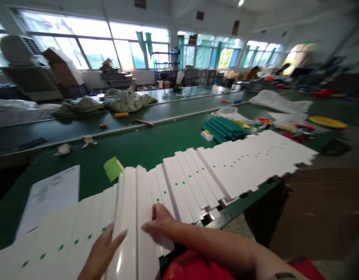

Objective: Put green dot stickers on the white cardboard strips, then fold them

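Left hand (102, 251): thumb spread, released, over white pieces (129, 206) | right hand (164, 224): curled, can't tell if grasping

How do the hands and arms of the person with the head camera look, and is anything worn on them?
The left hand and right hand show no gloves. The right forearm has no sleeve; near the picture's lower edge it bears a dark patch, too cut off to identify. Red clothing shows below.

The left hand (102, 249) and right hand (162, 221) are bare; a red garment (197, 267) shows at six o'clock; the right arm (226, 247) bears a dark, cropped patch (285, 275) towards five o'clock.
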